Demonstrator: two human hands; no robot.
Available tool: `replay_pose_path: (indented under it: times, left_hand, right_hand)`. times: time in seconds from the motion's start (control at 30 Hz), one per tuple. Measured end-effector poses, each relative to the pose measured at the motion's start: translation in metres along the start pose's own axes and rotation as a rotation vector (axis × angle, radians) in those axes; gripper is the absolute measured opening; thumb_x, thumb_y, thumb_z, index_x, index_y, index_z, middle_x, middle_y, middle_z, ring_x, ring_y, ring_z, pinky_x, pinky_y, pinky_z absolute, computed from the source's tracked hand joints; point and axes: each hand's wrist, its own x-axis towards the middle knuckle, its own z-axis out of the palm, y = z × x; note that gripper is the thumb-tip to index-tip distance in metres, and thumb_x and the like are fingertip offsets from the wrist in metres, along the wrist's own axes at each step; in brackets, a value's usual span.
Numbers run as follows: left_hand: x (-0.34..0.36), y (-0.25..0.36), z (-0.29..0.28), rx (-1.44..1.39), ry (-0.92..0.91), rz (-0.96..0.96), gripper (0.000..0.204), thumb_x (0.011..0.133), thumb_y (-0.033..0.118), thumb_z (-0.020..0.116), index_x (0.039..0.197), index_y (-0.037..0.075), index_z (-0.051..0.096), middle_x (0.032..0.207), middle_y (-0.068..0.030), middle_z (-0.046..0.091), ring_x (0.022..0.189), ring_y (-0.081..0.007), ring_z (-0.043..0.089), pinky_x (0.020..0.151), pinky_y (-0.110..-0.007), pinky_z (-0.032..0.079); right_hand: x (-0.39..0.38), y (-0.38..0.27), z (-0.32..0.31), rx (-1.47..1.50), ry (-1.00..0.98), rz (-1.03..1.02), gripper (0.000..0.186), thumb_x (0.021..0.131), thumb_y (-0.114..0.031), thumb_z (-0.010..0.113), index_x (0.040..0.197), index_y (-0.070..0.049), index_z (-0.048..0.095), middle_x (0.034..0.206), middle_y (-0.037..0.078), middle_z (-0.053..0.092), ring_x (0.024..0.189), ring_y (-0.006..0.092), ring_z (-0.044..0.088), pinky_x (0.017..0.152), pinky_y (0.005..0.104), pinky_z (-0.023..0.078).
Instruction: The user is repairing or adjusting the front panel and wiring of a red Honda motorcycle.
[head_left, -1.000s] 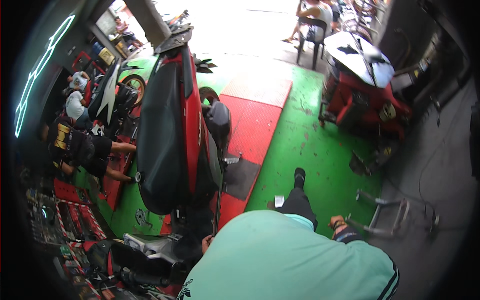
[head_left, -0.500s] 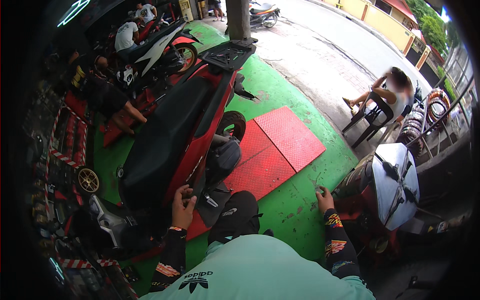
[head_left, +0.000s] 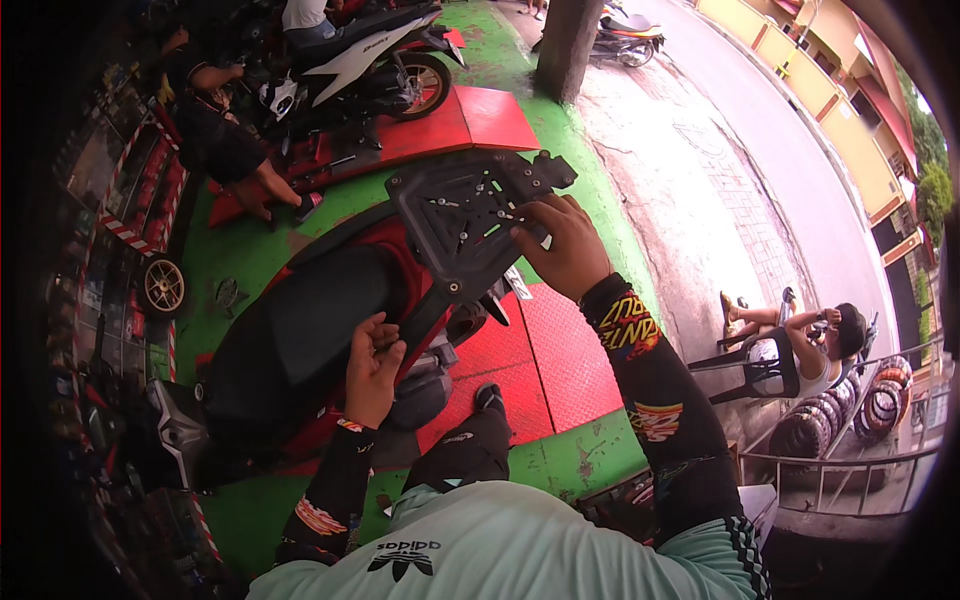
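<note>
My right hand (head_left: 566,246) is over the black rear rack (head_left: 425,215) of a red and black scooter. Its index fingertip is at one of several small bolts (head_left: 503,214) standing in the slotted plate. Thumb and index finger are apart, while the other fingers are partly hidden. Empty, with its fingers loosely curled and the thumb apart, my left hand (head_left: 370,378) hovers beside the rear side of the scooter. The long black seat (head_left: 305,320) stretches away to the left of the rack.
Red metal ramp plates (head_left: 560,370) lie on the green floor (head_left: 600,460). Beyond, a person in black (head_left: 215,110) stands by a white and black motorcycle (head_left: 350,75) on a red lift. A pillar (head_left: 568,50) rises behind the rack. At right, a seated person (head_left: 800,350) is near stacked tires (head_left: 815,415).
My right hand has gone from the right side, low down, to the rack's bolts. My view has shifted toward the rack. My left hand stays beside the scooter, fingers still loosely curled.
</note>
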Motion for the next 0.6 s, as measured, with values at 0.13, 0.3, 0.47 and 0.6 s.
replay_pose_path:
  times: [0.13,0.3,0.47,0.6]
  left_hand:
    - [0.028,0.010,0.061,0.294,0.036,-0.078,0.057,0.096,0.014,0.068,0.144,0.002,0.040,0.129,-0.0136,0.051,0.116,-0.0197,0.055,0.096,-0.031,0.048]
    - [0.042,0.007,0.100,0.400,0.125,-0.005,0.071,0.094,0.020,0.072,0.149,0.001,0.032,0.132,-0.0173,0.047,0.124,-0.0241,0.055,0.100,-0.037,0.049]
    - [0.056,0.017,0.135,0.509,0.411,-0.028,0.073,0.096,0.036,0.068,0.148,-0.003,0.035,0.147,-0.0247,0.040,0.129,-0.0367,0.052,0.109,-0.044,0.042]
    - [0.091,0.024,0.159,0.523,0.545,-0.254,0.074,0.096,0.048,0.062,0.144,-0.005,0.043,0.146,-0.0282,0.046,0.129,-0.0394,0.051,0.109,-0.044,0.041]
  right_hand:
    - [0.084,0.057,0.010,-0.220,-0.171,-0.062,0.040,0.090,-0.034,0.066,0.118,-0.007,0.065,0.118,0.014,0.063,0.119,0.0342,0.055,0.104,0.0457,0.042]
    - [0.152,0.108,0.032,-0.277,-0.514,-0.078,0.050,0.093,-0.045,0.062,0.126,-0.008,0.059,0.123,0.017,0.063,0.121,0.0376,0.056,0.101,0.0514,0.043]
    - [0.199,0.136,0.042,-0.082,-0.924,-0.117,0.054,0.092,-0.043,0.064,0.125,-0.002,0.054,0.106,0.026,0.070,0.101,0.0436,0.068,0.087,0.0512,0.053]
    - [0.217,0.163,0.065,-0.038,-1.019,-0.283,0.052,0.091,-0.041,0.065,0.122,0.000,0.054,0.104,0.027,0.070,0.100,0.0452,0.067,0.087,0.0522,0.052]
